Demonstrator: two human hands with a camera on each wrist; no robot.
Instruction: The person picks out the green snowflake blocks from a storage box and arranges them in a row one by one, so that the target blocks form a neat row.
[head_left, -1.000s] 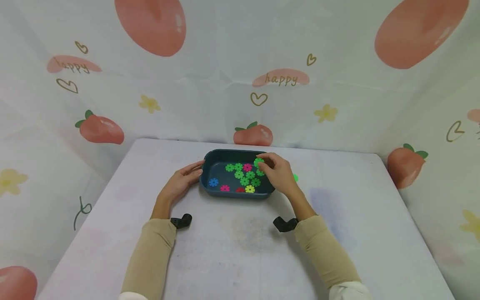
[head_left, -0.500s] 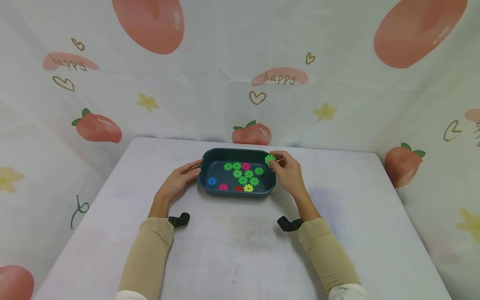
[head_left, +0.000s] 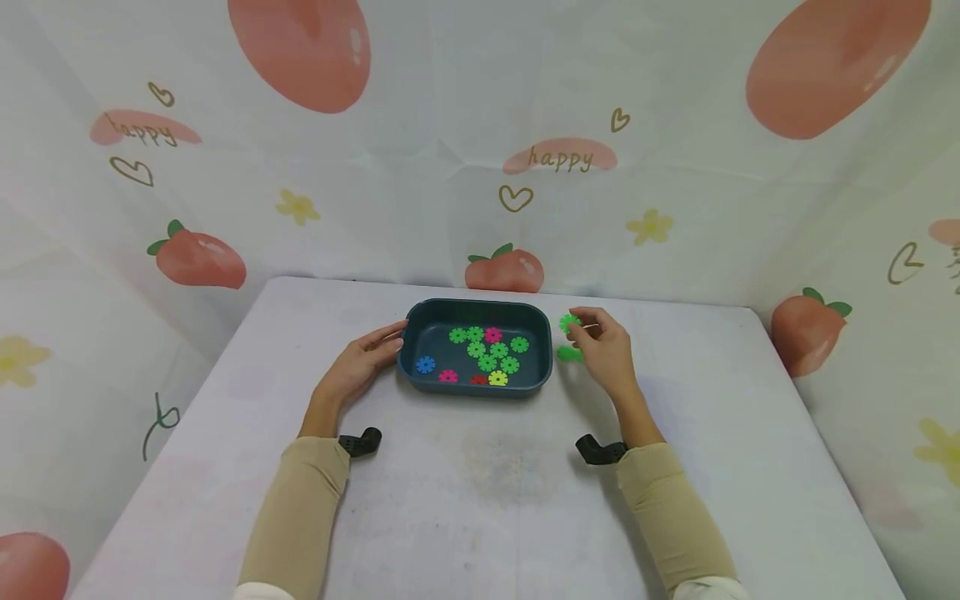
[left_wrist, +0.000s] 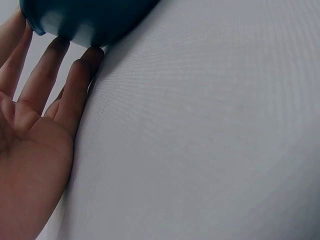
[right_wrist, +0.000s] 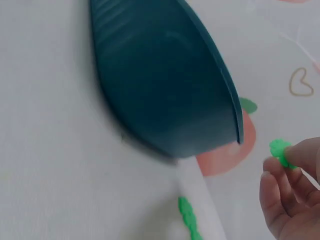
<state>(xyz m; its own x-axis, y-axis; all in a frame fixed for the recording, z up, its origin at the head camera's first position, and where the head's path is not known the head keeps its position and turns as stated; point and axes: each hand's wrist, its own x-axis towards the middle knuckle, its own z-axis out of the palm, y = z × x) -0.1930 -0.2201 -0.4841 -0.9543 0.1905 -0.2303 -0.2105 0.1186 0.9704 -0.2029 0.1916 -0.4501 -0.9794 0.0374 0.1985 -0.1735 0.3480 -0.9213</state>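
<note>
A dark teal plastic bin stands on the table with several notched, snowflake-like plastic discs inside. Most of these are green; a blue disc, a yellow disc and pink and red ones lie among them. My left hand rests with extended fingers against the bin's left end, fingertips touching its wall in the left wrist view. Just beyond the right end, my right hand pinches a green disc between thumb and fingers, held above the table. Below it lie green discs, partly hidden by that hand.
A white cloth covers the table. Behind it hangs a white backdrop printed with peaches, hearts and flowers. Black wrist cameras sit at both cuffs.
My right hand has moved from over the bin's right side out past its right end, with the green disc still pinched. My left hand stays at the left end.
</note>
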